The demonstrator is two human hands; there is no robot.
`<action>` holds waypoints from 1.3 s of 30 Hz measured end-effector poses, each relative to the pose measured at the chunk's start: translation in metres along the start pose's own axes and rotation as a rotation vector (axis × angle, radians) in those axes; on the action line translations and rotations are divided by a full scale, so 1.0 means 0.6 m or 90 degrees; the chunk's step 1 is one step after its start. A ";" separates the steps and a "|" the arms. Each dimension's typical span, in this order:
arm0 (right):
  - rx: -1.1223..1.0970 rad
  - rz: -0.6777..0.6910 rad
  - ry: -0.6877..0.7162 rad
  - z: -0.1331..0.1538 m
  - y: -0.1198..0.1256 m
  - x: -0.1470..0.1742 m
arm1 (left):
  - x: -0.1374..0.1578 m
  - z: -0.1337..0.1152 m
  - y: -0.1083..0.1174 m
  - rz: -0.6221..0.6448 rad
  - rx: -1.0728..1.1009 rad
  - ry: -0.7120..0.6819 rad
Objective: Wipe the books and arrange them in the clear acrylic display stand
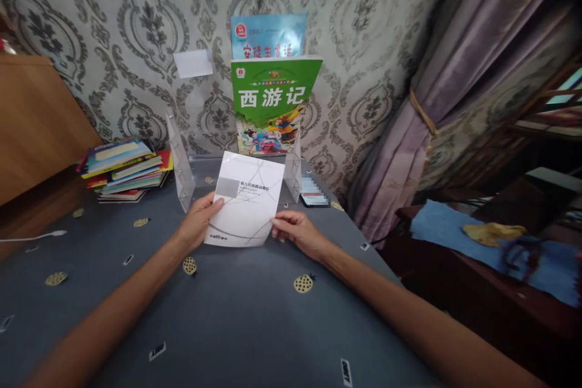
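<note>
Item: white Vatti booklet [245, 209], one, centre of frame, cover outward, slightly tilted. Left hand [199, 221]: grasping its left edge, thumb on the cover. Right hand [300, 233]: fingertips pinching its lower right edge. Behind, upper centre: green picture-cover book [273, 88], upright, overlapping a blue book [268, 33]. Clear stand [180, 163], side panels flanking the booklet. Mid-left: stack of books [130, 170], uneven. Right of centre: smartphone [313, 194], flat on grey-blue tablecloth [245, 321], pineapple-patterned.
</note>
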State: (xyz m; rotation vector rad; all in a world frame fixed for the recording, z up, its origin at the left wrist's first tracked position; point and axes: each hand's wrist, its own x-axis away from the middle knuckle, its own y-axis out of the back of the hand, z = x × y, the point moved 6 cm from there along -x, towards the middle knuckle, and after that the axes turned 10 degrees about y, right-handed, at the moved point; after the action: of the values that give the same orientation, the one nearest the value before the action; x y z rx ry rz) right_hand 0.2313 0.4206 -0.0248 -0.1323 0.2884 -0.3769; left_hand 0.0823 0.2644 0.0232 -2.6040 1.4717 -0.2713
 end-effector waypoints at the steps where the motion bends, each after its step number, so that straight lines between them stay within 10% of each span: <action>1: 0.041 0.000 0.010 0.003 -0.001 0.000 | 0.001 0.002 -0.002 -0.001 0.012 0.000; 11: 0.445 0.007 0.207 0.047 0.006 0.010 | -0.010 0.013 0.014 -0.001 -0.151 -0.037; 24: 0.514 0.025 0.190 0.036 0.004 0.007 | -0.026 0.006 0.042 -0.012 -0.503 -0.091; 39: 0.554 -0.028 0.235 0.046 0.041 -0.039 | -0.059 -0.030 0.013 -0.061 -0.488 -0.169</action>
State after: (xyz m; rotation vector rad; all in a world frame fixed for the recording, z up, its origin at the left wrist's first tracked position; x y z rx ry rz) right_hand 0.2274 0.4543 0.0028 0.7942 0.4616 -0.5414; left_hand 0.0541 0.2903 0.0363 -3.0902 1.5655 0.7526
